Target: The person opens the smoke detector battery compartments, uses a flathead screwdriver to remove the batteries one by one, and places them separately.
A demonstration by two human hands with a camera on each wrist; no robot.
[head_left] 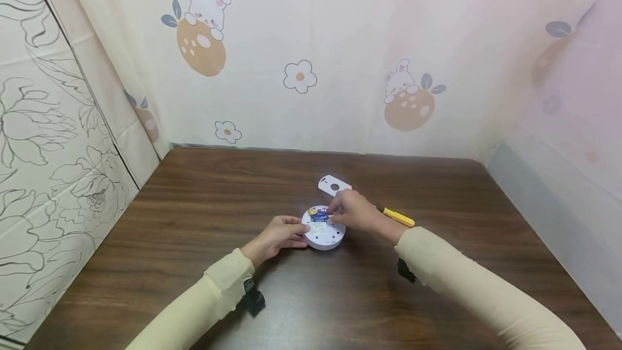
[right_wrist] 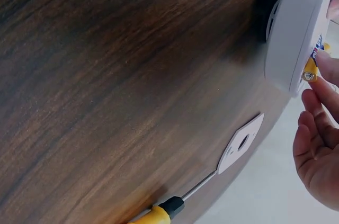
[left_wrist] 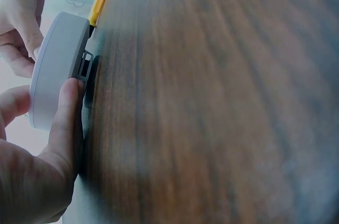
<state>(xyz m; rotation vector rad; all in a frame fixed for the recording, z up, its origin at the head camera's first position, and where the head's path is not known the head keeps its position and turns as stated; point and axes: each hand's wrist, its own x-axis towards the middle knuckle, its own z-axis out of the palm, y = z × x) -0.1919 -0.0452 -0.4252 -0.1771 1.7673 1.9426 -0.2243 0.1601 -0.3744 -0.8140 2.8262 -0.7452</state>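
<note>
L hand (head_left: 279,236): fingers grasping edge of round white device (head_left: 324,243), approx. ctr of head frame, a bit below mid-ht. R hand (head_left: 352,210): thumb + finger pinching yellow/blue batt. (right_wrist: 310,69) at device's upper face. White plate (head_left: 332,183) w/ round hole on brown tabletop (head_left: 218,188), just above R hand in head view; yellow-handled screwdriver (head_left: 398,217) lower R of plate, tip nr plate edge.

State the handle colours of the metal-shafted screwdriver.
The handle is yellow and black, clearest in right wrist view.
</note>
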